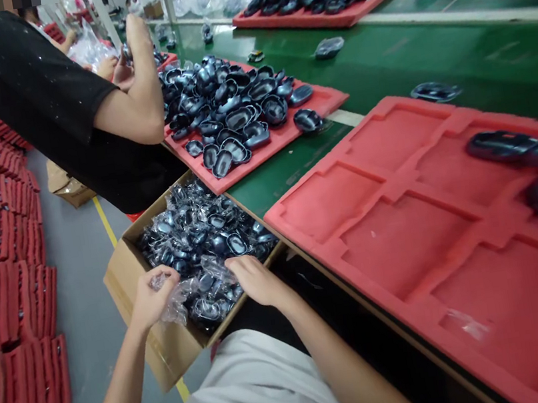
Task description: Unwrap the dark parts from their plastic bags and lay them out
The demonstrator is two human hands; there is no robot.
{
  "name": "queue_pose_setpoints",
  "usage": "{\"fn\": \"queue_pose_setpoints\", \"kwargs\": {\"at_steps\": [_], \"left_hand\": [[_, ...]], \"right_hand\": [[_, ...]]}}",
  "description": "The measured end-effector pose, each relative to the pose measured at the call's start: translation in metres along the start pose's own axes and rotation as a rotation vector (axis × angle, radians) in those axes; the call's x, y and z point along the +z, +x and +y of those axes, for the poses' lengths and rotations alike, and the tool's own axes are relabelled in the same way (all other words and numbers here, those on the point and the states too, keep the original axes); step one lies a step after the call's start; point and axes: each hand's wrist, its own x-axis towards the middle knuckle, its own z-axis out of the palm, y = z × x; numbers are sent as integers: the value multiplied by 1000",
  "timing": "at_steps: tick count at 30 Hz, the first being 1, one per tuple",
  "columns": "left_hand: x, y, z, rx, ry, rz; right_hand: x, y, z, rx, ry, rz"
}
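A cardboard box (170,351) full of dark blue glossy plastic parts in clear bags stands in front of me. Over its near side, my left hand (155,299) is closed on a clear plastic bag (177,304). My right hand (255,279) reaches over the box's right side, its fingers pinched at clear plastic film (215,267). Whether that film belongs to the same bag cannot be told. A bagged blue part (209,308) lies just below and between my hands.
A red foam tray (356,242) with dark parts (534,152) lies on the green table (287,158) at right. Another red tray (226,182) carries heaped parts (234,105). A co-worker in a black shirt (48,113) stands ahead left. Red trays (5,301) are stacked at left.
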Motion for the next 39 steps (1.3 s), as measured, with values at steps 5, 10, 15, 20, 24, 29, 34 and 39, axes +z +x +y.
{"fn": "queue_pose_setpoints", "kwargs": {"at_steps": [5, 10, 15, 20, 24, 29, 34, 39], "left_hand": [[9, 4, 13, 71, 1, -46], [29, 11, 34, 193, -108, -156], [25, 28, 54, 310, -53, -356], [19, 37, 70, 355, 178, -789], [40, 25, 76, 410, 127, -810], [62, 14, 70, 374, 96, -402], [66, 8, 62, 385, 99, -205], [68, -2, 61, 307, -78, -286]], "right_hand": [[-17, 7, 15, 49, 793, -97], [-23, -4, 5, 28, 1058, -98], [-40, -16, 8, 92, 893, -19], [-57, -20, 11, -81, 612, -249], [-49, -19, 3, -145, 585, -97], [-46, -26, 2, -331, 334, 271], [-47, -30, 14, -454, 248, 210], [-34, -16, 27, -386, 571, 115]]}}
